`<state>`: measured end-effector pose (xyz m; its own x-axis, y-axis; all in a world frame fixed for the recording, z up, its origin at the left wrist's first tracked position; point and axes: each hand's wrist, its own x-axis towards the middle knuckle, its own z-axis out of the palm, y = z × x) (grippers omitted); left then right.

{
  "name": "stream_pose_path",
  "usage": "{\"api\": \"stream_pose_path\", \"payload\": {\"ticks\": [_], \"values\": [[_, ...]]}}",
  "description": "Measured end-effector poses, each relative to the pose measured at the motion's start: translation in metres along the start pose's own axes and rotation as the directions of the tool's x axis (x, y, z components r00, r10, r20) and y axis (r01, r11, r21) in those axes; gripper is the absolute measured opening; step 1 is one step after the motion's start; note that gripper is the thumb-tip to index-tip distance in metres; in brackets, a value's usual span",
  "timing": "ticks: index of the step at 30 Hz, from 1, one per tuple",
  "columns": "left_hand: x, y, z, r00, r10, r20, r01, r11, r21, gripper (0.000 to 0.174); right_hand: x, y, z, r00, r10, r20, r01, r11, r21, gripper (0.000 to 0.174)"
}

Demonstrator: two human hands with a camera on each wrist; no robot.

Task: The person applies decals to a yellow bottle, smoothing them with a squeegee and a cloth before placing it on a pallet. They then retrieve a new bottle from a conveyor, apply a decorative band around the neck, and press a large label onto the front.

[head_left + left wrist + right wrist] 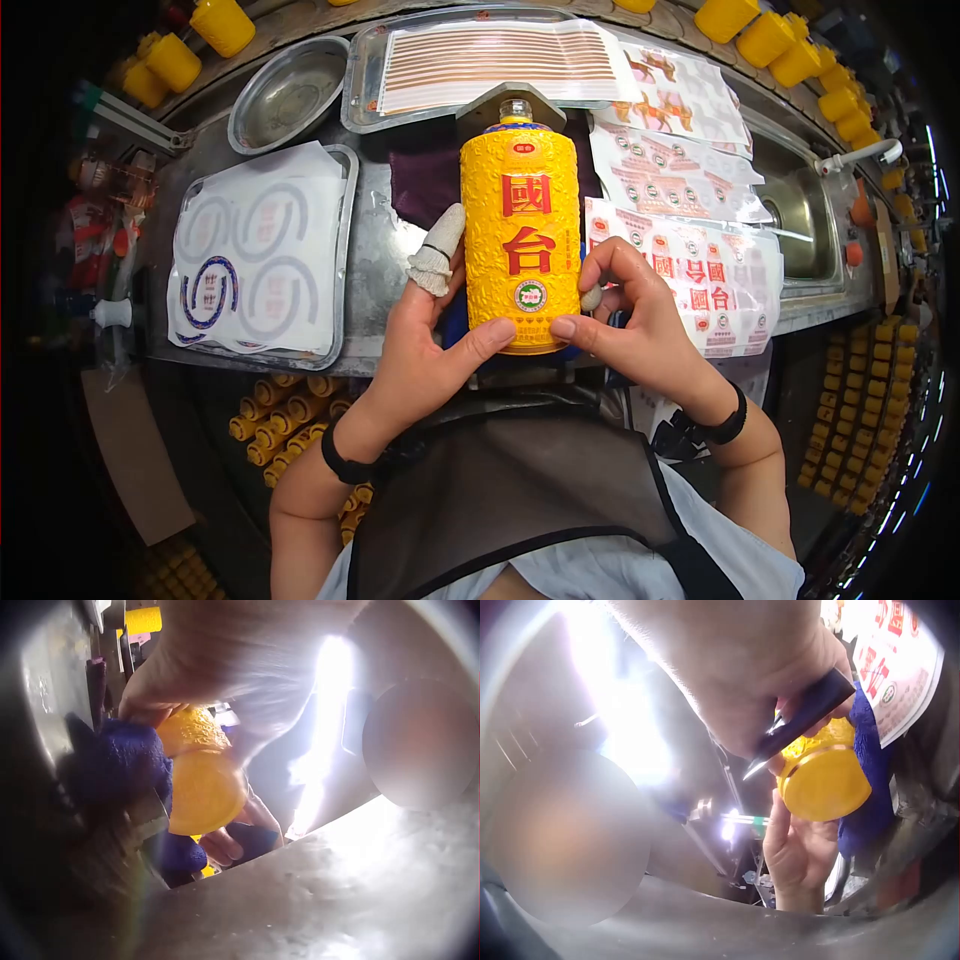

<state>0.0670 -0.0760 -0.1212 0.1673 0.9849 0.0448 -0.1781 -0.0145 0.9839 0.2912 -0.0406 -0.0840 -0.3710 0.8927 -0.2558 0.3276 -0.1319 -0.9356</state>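
A yellow embossed bottle [520, 240] with red characters, a round green-and-white emblem and a bare glass neck lies face up, its base toward the person. The left hand [425, 335] grips its lower left side, thumb on the front near the base; one finger wears a whitish cover with a dark band. On the lower right side the right hand [640, 320] holds it, thumb at the bottom edge. In the right wrist view a dark-handled pointed tool [802, 720] lies along the right hand. Blue cloth [127, 765] is beside the bottle's round base [206, 795].
A tray [345, 250] with ring-shaped decals stands left, a metal bowl [290, 95] behind it. Another tray [362, 70] holds a striped sheet. Printed sheets [690, 270] lie right, beside a sink [800, 215]. Yellow bottles [765, 40] line the back.
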Motion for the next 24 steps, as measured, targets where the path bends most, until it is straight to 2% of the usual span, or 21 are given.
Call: {"api": "stream_pose_path", "payload": {"ticks": [24], "values": [[0.002,0.0024,0.0016,1.0,0.004,0.006,-0.004,1.0,-0.011,0.089,0.0045,-0.0016,-0.003,0.998,-0.007,0.056,0.006,1.0,0.013,0.04]]}}
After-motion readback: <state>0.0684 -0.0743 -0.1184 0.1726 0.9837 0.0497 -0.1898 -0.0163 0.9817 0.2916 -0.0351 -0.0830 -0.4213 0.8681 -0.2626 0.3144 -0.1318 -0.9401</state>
